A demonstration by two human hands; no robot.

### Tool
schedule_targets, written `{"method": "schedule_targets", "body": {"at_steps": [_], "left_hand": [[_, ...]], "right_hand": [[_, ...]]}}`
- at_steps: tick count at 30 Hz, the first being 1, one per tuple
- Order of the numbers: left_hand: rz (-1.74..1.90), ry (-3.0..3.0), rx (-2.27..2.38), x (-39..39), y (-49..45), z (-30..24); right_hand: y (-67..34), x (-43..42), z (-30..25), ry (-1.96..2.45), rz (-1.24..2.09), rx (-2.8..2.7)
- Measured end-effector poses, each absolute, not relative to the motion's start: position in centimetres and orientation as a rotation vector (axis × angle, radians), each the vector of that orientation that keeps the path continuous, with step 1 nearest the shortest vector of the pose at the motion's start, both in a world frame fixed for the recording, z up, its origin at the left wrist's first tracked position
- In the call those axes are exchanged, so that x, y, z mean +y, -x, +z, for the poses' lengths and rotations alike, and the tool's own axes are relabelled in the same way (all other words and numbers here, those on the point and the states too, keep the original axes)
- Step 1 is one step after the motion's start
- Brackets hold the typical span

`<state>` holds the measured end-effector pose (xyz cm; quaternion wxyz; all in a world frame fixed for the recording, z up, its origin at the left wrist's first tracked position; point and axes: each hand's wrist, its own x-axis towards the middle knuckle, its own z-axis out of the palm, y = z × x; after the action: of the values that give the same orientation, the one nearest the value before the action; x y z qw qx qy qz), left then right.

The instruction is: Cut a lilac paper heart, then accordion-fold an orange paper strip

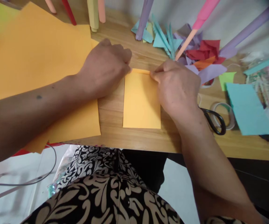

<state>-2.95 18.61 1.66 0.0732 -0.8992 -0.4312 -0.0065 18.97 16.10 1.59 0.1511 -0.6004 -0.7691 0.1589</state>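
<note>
A small orange-yellow sheet of paper [141,99] lies flat on the wooden table, with a narrow fold along its far edge. At the fold's left end, my left hand [109,67] is closed, its fingertips pinching the paper's corner. My right hand [177,82] grips the fold's right end between thumb and fingers, and its palm covers part of the paper's right side. Under my left forearm spread larger orange-yellow sheets [36,56].
Rolled paper tubes [145,18] stand along the back by the wall. Crumpled coloured paper scraps [201,51] are heaped behind my right hand. Black-handled scissors [215,121], a tape roll [229,116] and a folded turquoise paper [248,109] lie at the right. The table's front edge [148,146] runs before my lap.
</note>
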Motion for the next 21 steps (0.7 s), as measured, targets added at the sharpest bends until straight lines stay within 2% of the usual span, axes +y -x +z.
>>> {"method": "schedule_targets", "body": {"at_steps": [3,12,21], "left_hand": [[0.015,2.653,-1.227,18.6,3.3,1.6],[-0.094,2.655,-1.270,18.7,3.5,1.4],[-0.079,2.621,-1.200,18.8,3.5,1.2]], "right_hand": [[-18.8,15.7,2.4,1.950,0.263,-2.250],[-19.6,16.6,2.2,1.938,-0.061,-2.236],[-19.9,18.1,0.2,1.577,0.188,-2.192]]}}
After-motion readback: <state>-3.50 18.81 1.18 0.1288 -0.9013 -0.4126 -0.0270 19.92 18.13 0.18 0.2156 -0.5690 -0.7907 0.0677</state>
